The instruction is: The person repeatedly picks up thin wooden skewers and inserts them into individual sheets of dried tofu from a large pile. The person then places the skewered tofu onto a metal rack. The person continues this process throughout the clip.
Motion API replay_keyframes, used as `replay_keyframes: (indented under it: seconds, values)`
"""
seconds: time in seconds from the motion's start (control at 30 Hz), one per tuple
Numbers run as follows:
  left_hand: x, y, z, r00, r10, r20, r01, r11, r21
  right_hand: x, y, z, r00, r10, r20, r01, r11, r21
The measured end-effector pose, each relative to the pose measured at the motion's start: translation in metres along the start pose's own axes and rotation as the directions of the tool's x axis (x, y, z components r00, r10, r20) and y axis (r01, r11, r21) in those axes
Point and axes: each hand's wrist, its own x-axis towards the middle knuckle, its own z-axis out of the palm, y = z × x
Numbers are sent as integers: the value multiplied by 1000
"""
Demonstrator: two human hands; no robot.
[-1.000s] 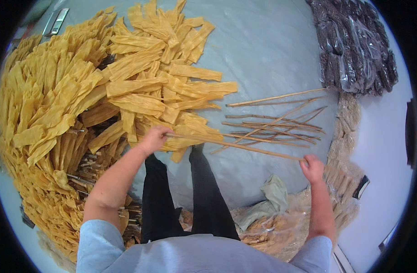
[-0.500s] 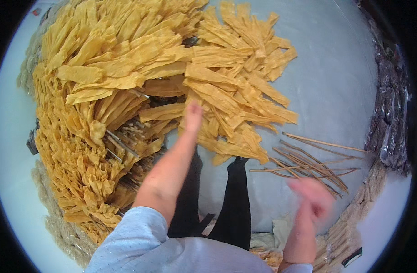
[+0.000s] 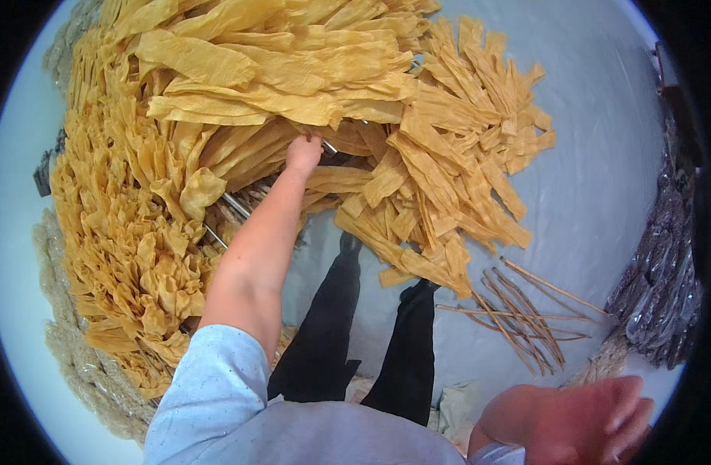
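My left hand (image 3: 304, 153) reaches into a big heap of yellow, wrinkled strips (image 3: 208, 58), which look like dried sheets folded over rods. Its fingers are closed at the underside of the upper layer, beside the end of a shiny rod (image 3: 330, 147); what they hold is hidden. Looser yellow strips (image 3: 440, 178) fan out to the right of that hand. Low at the right, close to me, my right hand (image 3: 584, 418) is raised away from the heap. Its fingers are stretched out, slightly blurred, with nothing seen in them.
Several thin brown sticks (image 3: 526, 318) lie crossed on the grey floor covering (image 3: 595, 155). Dark bundles in clear wrap (image 3: 657, 287) line the right edge, and pale wrapped bundles (image 3: 84, 380) the left. My black-clad legs (image 3: 324, 318) stand between heap and sticks.
My left hand has moved up and left to the rod's end, and its fingers have closed. My right hand has come down and right, nearer to me. The view has shifted somewhat.
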Motion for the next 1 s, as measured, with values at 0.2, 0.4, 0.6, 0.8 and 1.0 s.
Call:
replay_keyframes:
  seconds: [0.2, 0.4, 0.6, 0.8, 1.0]
  values:
    - [-77, 1, 1, 995, 94, 44, -97, 993, 69, -80, 158, 94, 492, 865, -98, -870, 486, -79]
    - [-163, -18, 73, 974, 190, 122, -163, 966, -200, -168, 278, 176, 122, 965, 233, -800, 235, -552]
    - [-181, 8, 44, 807, -45, 589, 235, 940, -250, -172, 281, 189, 170, 967, 188, -738, 251, -627]
    - [-132, 48, 4, 864, 7, 503, 248, 864, -438, -191, 276, 147, 203, 941, 269, -864, 302, -404]
    - [-115, 84, 35, 965, -202, 169, 263, 719, -644, -208, 182, 66, 11, 985, 174, -835, 105, -541]
